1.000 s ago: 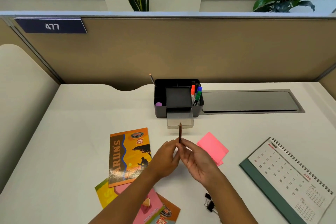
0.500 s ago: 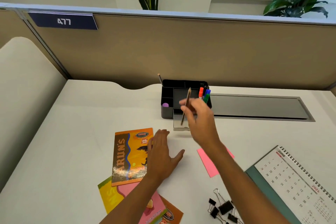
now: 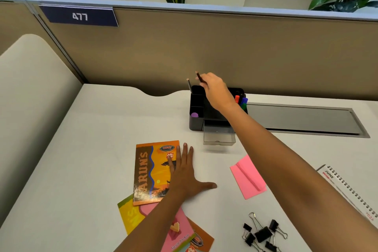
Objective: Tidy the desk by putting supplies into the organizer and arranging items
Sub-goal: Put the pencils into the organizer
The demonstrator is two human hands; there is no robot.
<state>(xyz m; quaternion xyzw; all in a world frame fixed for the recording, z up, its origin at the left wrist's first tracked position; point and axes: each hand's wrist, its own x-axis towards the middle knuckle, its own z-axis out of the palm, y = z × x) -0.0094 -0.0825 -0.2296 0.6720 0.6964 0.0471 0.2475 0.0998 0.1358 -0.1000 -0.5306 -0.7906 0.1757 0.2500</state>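
Nearest: a cluster of black metal binder clips [image 3: 262, 233], about five, count uncertain. Overlapping paper notebooks; the orange-covered notebook [image 3: 152, 172] on top, two or three beneath. Left hand [image 3: 187, 172] flat, fingers spread wide, partly on that cover, holding nothing. One pink sticky-note pad [image 3: 248, 177] lies apart. Farther: right hand [image 3: 216, 88] pinched on a dark brown pencil [image 3: 199, 77], long axis tilted up and left, directly over the black plastic desk organizer [image 3: 196, 116], rear left compartment. One grey pencil [image 3: 189, 85] stands there. Three markers [image 3: 241, 100] at right. Clear drawer [image 3: 218, 136] pulled open.

Both forearms are bare, with no sleeves, on left hand [image 3: 184, 172] and right hand [image 3: 216, 90].
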